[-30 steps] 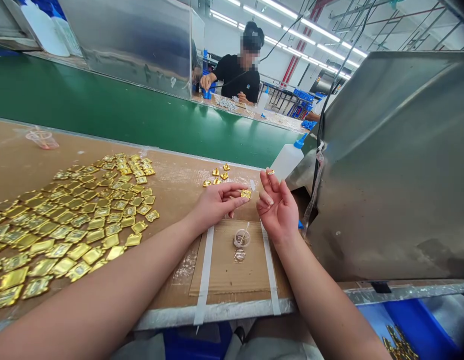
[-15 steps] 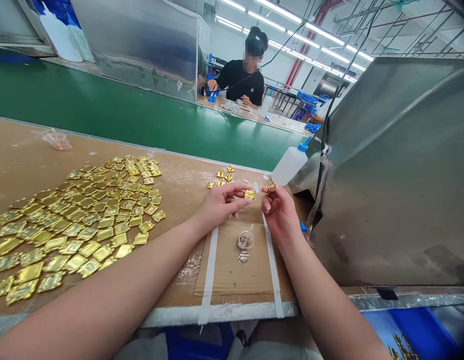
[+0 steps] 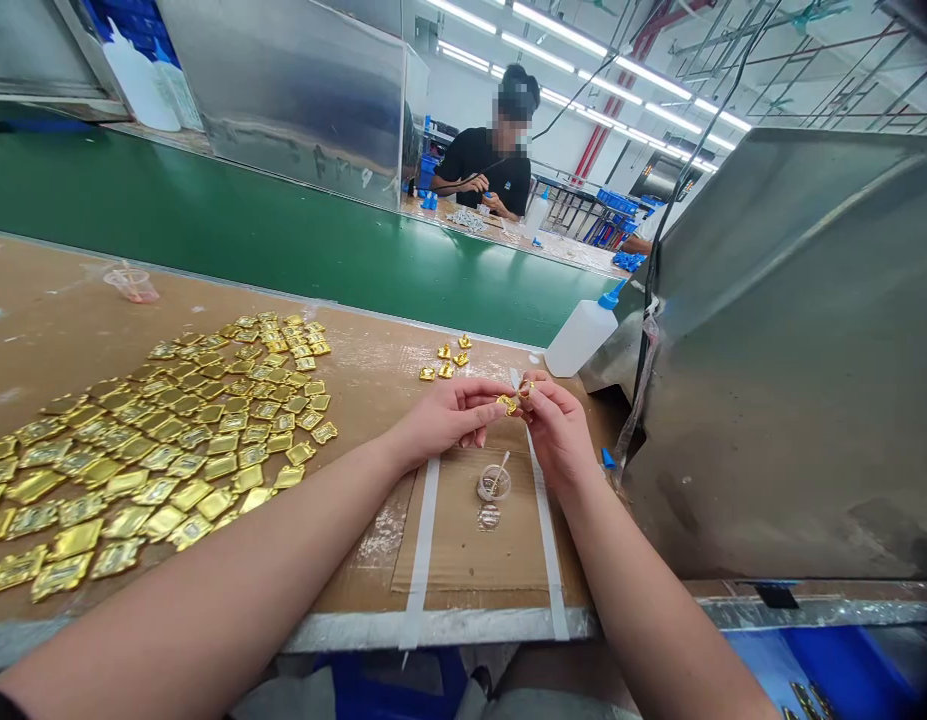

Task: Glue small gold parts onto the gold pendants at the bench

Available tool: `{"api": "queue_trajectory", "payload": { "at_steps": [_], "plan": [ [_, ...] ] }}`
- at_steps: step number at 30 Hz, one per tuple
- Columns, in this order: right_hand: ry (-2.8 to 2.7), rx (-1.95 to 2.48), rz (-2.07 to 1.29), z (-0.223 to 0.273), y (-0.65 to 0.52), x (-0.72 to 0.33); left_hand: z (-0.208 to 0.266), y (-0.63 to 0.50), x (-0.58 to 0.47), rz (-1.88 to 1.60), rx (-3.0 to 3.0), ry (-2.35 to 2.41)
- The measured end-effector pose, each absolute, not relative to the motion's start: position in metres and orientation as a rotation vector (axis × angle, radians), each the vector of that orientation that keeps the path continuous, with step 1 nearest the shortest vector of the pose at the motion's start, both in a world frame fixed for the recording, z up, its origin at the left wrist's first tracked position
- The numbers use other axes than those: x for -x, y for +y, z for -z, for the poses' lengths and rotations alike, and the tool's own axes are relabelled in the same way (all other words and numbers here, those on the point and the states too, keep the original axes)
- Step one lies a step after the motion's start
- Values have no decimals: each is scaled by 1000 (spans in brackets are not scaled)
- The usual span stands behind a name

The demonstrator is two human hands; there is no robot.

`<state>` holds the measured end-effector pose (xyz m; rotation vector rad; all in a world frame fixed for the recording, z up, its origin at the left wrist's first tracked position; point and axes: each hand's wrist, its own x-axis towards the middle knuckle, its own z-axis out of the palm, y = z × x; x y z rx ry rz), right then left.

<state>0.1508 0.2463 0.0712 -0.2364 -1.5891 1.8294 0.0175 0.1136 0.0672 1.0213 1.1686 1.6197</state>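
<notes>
My left hand point(image 3: 449, 415) pinches a small gold plate point(image 3: 506, 404) between thumb and fingertips. My right hand point(image 3: 562, 430) is closed on a gold ring point(image 3: 529, 388), mostly covered by the fingers. The two pieces meet above the cardboard pad point(image 3: 463, 550); whether they touch I cannot tell. Below the hands stands a small clear cup point(image 3: 494, 483) with a white stick in it, and a round clear lid point(image 3: 488, 516) lies in front of it. Just beyond my left hand sit several gold pieces with rings point(image 3: 446, 370).
Many flat gold plates point(image 3: 223, 440) cover the table's left side. A white bottle with a blue cap point(image 3: 581, 338) stands behind my right hand. A metal panel point(image 3: 793, 370) rises on the right. Beyond the green belt point(image 3: 283, 235) a person point(image 3: 478, 160) works seated.
My right hand has moved left and slightly down, bringing the ring up to the plate. The plate has tilted in my left hand. The person opposite has brought both hands together.
</notes>
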Motion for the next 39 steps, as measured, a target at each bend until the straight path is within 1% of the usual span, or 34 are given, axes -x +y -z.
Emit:
{"api": "queue_trajectory", "payload": {
  "at_steps": [8, 16, 20, 26, 32, 35, 39],
  "plan": [
    [-1548, 283, -1922, -73, 243, -150, -65, 109, -11, -1556, -898, 906],
    [-1588, 204, -1996, -69, 241, -151, -62, 108, -12, -1480, -821, 759],
    [-1619, 182, -2046, -70, 239, -152, -61, 108, -13, -1457, -753, 721],
    [-1661, 152, -2030, -72, 236, -151, -63, 107, -13, -1442, -725, 706],
    [-1656, 147, -2027, -73, 235, -151, -64, 107, -13, -1423, -745, 736],
    [-1617, 170, -2007, -72, 236, -151, -64, 109, -14, -1473, -818, 817],
    [-1596, 222, -1797, -69, 239, -151, -64, 112, -17, -1647, -928, 1118]
  ]
}}
